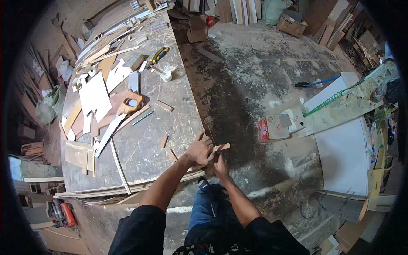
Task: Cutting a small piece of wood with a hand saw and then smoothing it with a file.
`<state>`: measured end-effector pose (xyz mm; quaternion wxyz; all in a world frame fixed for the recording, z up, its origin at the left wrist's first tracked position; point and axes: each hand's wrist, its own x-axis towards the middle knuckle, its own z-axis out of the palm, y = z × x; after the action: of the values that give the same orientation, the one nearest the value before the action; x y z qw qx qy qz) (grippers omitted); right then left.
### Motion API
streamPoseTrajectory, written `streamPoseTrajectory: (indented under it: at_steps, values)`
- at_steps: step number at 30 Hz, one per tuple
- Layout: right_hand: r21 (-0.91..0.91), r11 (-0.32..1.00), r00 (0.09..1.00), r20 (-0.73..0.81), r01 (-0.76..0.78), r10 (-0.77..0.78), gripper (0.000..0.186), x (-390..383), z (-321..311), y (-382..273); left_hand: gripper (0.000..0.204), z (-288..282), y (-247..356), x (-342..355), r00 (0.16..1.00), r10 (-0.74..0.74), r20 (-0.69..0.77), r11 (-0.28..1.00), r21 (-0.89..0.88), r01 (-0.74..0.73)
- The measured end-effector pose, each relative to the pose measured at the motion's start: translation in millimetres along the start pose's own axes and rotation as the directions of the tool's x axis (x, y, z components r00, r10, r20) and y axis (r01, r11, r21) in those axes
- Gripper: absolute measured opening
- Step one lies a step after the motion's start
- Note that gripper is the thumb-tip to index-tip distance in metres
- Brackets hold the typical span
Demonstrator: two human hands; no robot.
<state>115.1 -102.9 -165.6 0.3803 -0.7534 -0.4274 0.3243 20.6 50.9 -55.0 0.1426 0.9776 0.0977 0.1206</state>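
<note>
My left hand [200,150] is closed on a short light wood piece [223,147] at the corner of the worktable, and the piece sticks out past the edge. Just below that piece my right hand [222,168] has its fingers closed; what they hold is too small to make out. Small wood offcuts [164,140] lie left of my hands. Farther up the table are a handsaw [110,131] with an orange handle, a pencil [142,118], white board scraps [94,97], a yellow-black tool [158,56] and a plastic cup [166,74].
The scarred worktable [159,165] has long strips [127,191] along its near edge. At right stand a white machine [293,123], white panels [340,157] and a green coiled hose [329,102]. Scrap wood and cardboard boxes [289,25] line the floor. A red air compressor [68,213] sits lower left.
</note>
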Motion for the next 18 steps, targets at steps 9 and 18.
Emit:
streamPoseTrajectory:
  at_steps: [9, 18]
  values:
    - [0.241, 0.970, 0.999, 0.023, 0.021, -0.027, 0.053, 4.4, -7.1, -6.4, 0.037, -5.1, 2.1, 2.8, 0.993, -0.078, 0.089, 0.996, -0.036, 0.081]
    - [0.318, 0.947, 0.997, -0.071, 0.049, -0.027, 0.038, 13.7, 11.0, -1.9, 0.047, -12.8, 3.6, 6.9, 0.958, -0.128, 0.255, 0.992, 0.017, 0.128]
